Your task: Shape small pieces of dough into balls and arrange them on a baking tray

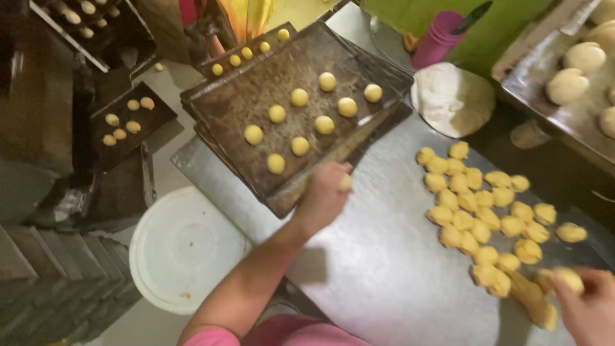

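While the left hand point(325, 192) closes around a small yellow dough ball point(346, 182) at the near edge of the dark baking tray point(237, 106), the ball shows only partly between the curled fingers. Nine rolled balls already sit on this tray in loose rows — well apart from one another — and a second tray behind it carries a row of five more point(246, 52). At the lower right, the right hand point(586, 307) pinches a rough dough piece point(567, 279), its fingers bent around it, just beside a cluster of unrolled yellow dough pieces point(487, 211) spread over the metal table point(378, 269). A pale mound of white dough point(451, 96) lies at the table's far side, near a pink cup point(437, 40). Another metal tray point(544, 90) at the upper right bears larger pale dough rounds. Below the table's left edge stands a white bucket lid point(186, 247), and a small dark tray point(131, 118) with five balls rests farther left.
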